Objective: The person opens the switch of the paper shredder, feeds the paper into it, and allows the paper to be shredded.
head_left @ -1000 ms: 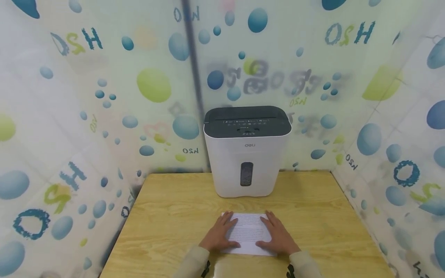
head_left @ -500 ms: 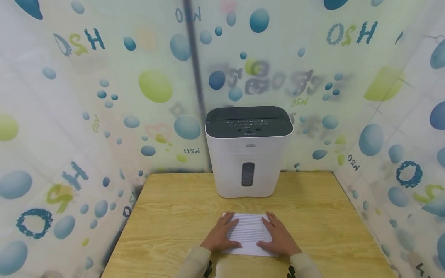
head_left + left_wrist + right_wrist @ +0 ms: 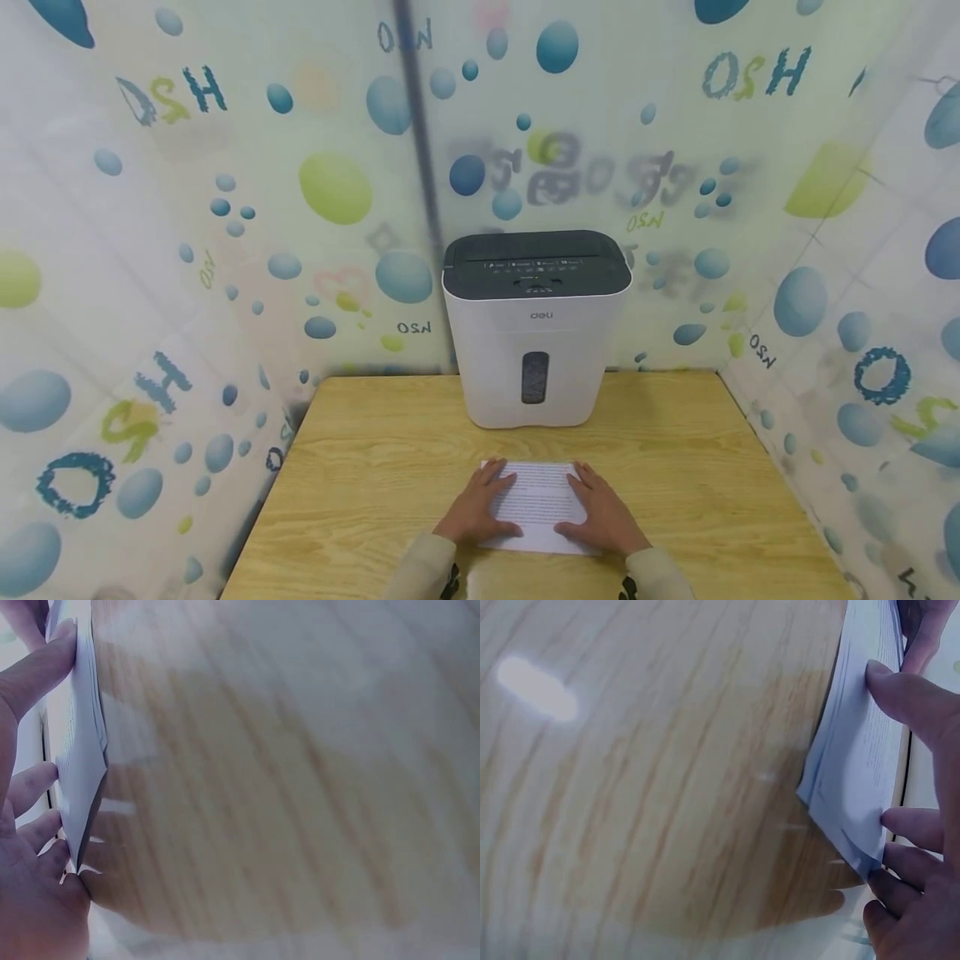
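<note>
One left hand (image 3: 477,505), one right hand (image 3: 602,510), fingers spread, on one white rectangular printed-paper stack (image 3: 537,505), lower centre, sheet count unclear.

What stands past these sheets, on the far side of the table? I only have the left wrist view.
Observer: A white deli paper shredder with a dark top stands there, as the head view shows.

Operator: Good. And where is the right hand?

Observer: In the head view, the right hand rests on the right side of the printed sheets.

Operator: Are the pages lined up at that end?

Observer: Not quite; the right wrist view shows several page edges out of line at the near right corner.
</note>
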The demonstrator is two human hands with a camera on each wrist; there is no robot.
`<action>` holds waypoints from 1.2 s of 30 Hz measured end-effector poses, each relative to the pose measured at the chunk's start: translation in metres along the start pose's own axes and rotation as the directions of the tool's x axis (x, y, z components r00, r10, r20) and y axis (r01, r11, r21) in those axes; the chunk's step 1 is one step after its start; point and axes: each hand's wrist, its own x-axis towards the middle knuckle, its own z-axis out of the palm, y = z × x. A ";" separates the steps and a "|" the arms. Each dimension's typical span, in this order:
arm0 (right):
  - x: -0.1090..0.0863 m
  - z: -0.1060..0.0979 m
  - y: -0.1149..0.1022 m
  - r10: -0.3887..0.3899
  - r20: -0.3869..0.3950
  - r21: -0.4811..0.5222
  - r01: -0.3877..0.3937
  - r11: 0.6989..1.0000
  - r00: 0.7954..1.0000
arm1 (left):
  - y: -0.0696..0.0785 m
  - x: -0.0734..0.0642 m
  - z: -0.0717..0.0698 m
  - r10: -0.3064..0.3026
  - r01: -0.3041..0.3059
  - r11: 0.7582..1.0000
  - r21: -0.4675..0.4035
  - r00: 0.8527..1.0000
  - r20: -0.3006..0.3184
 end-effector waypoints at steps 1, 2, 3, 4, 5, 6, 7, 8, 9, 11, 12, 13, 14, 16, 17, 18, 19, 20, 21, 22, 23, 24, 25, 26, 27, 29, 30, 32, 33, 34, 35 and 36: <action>0.000 0.000 0.000 0.000 -0.004 0.004 0.000 1.000 1.000 | -0.001 0.000 0.000 0.001 -0.001 1.000 0.002 1.000 -0.001; 0.000 0.000 0.000 0.002 -0.006 0.009 -0.002 1.000 1.000 | -0.001 0.000 0.001 0.001 -0.001 1.000 0.004 1.000 -0.002; 0.000 0.000 -0.001 0.004 -0.007 0.012 -0.004 1.000 1.000 | -0.001 0.000 0.001 0.003 -0.003 1.000 0.004 1.000 -0.003; 0.000 -0.001 -0.001 0.007 -0.009 0.016 -0.007 1.000 1.000 | -0.002 0.001 0.002 0.002 -0.002 1.000 0.005 1.000 -0.002; 0.000 -0.001 -0.002 0.009 -0.012 0.020 -0.009 1.000 1.000 | -0.002 0.001 0.002 0.003 -0.003 1.000 0.005 1.000 -0.003; 0.000 -0.002 -0.003 0.012 -0.012 0.023 -0.012 1.000 1.000 | -0.002 0.001 0.002 0.004 -0.004 1.000 0.006 1.000 -0.003; 0.000 -0.002 -0.003 0.014 -0.014 0.024 -0.014 1.000 1.000 | -0.002 0.001 0.002 0.006 -0.006 1.000 0.005 1.000 -0.003; 0.000 -0.002 -0.004 0.016 -0.016 0.022 -0.016 1.000 1.000 | -0.002 0.001 0.002 0.007 -0.007 1.000 0.004 1.000 -0.003; 0.000 -0.003 -0.005 0.014 -0.021 0.018 -0.014 1.000 1.000 | -0.002 0.001 0.002 0.005 -0.005 1.000 0.003 1.000 -0.001; 0.000 -0.003 -0.006 0.007 -0.039 0.009 -0.007 1.000 0.999 | -0.002 0.001 0.002 0.006 -0.006 1.000 0.006 1.000 -0.002; 0.000 -0.003 -0.007 0.004 -0.049 0.005 -0.004 1.000 0.999 | -0.002 0.001 0.002 0.004 -0.004 1.000 0.007 1.000 -0.001; 0.000 -0.004 -0.007 0.001 -0.061 0.000 -0.001 1.000 0.998 | -0.002 0.001 0.002 0.003 -0.003 1.000 0.006 1.000 -0.001; 0.000 -0.004 -0.008 -0.003 -0.074 0.003 0.003 1.000 0.997 | -0.002 0.001 0.002 0.001 -0.001 1.000 0.007 1.000 -0.002; 0.000 -0.005 -0.010 -0.009 -0.097 0.013 0.010 1.000 0.995 | -0.002 0.001 0.002 0.000 0.000 1.000 0.012 1.000 -0.005; -0.001 -0.005 -0.011 -0.005 -0.103 0.026 0.007 1.000 0.995 | -0.001 0.001 0.002 -0.002 0.002 1.000 0.014 1.000 -0.004; -0.001 -0.005 -0.012 0.004 -0.106 0.039 0.001 0.999 0.994 | -0.001 0.001 0.002 0.002 -0.002 1.000 0.016 1.000 -0.007; -0.001 -0.005 -0.013 0.014 -0.110 0.052 -0.008 0.999 0.994 | -0.002 0.001 0.002 0.005 -0.005 1.000 0.018 1.000 -0.010; -0.001 -0.005 -0.014 0.025 -0.113 0.068 -0.017 0.998 0.993 | -0.002 0.001 0.002 0.006 -0.005 1.000 0.019 1.000 -0.012; 0.000 -0.005 -0.016 0.037 -0.118 0.078 -0.028 0.997 0.992 | -0.002 0.001 0.002 0.007 -0.006 1.000 0.018 1.000 -0.014; 0.001 -0.005 -0.017 0.055 -0.123 0.086 -0.044 0.995 0.991 | -0.002 0.001 0.002 0.010 -0.010 1.000 0.016 1.000 -0.017; 0.001 -0.005 -0.018 0.073 -0.127 0.093 -0.062 0.994 0.989 | -0.001 0.001 0.002 0.011 -0.011 1.000 0.010 1.000 -0.019; 0.002 -0.004 -0.018 0.090 -0.135 0.092 -0.078 0.993 0.987 | -0.001 0.001 0.002 0.014 -0.014 1.000 0.005 1.000 -0.021; 0.003 -0.004 -0.020 0.096 -0.147 0.090 -0.084 0.992 0.984 | -0.001 0.000 0.002 0.016 -0.016 1.000 0.001 1.000 -0.021; 0.004 -0.004 -0.020 0.106 -0.156 0.090 -0.093 0.992 0.982 | -0.001 0.000 0.002 0.018 -0.018 1.000 -0.004 1.000 -0.023; 0.005 -0.003 -0.021 0.114 -0.168 0.090 -0.100 0.991 0.979 | -0.001 0.000 0.002 0.023 -0.023 1.000 -0.007 0.999 -0.026; 0.005 -0.002 -0.022 0.122 -0.184 0.094 -0.106 0.990 0.975 | -0.002 -0.001 0.003 0.029 -0.029 1.000 -0.011 0.999 -0.027; 0.005 -0.002 -0.023 0.118 -0.194 0.093 -0.101 0.990 0.974 | -0.002 -0.001 0.003 0.030 -0.031 0.999 -0.008 0.999 -0.027; 0.006 -0.001 -0.024 0.111 -0.214 0.101 -0.092 0.991 0.971 | -0.002 -0.001 0.003 0.032 -0.032 0.999 -0.010 0.999 -0.029; 0.006 -0.001 -0.024 0.102 -0.230 0.108 -0.079 0.991 0.968 | -0.002 -0.001 0.003 0.034 -0.034 0.999 -0.010 0.999 -0.032; 0.007 -0.001 -0.025 0.100 -0.243 0.113 -0.074 0.991 0.965 | -0.002 -0.001 0.003 0.033 -0.034 0.999 -0.015 0.999 -0.034; 0.007 -0.002 -0.025 0.097 -0.256 0.119 -0.068 0.991 0.962 | -0.002 -0.001 0.003 0.036 -0.036 0.999 -0.015 0.999 -0.038; 0.007 -0.003 -0.025 0.106 -0.267 0.139 -0.070 0.988 0.958 | -0.002 0.000 0.003 0.036 -0.037 0.999 -0.016 0.998 -0.042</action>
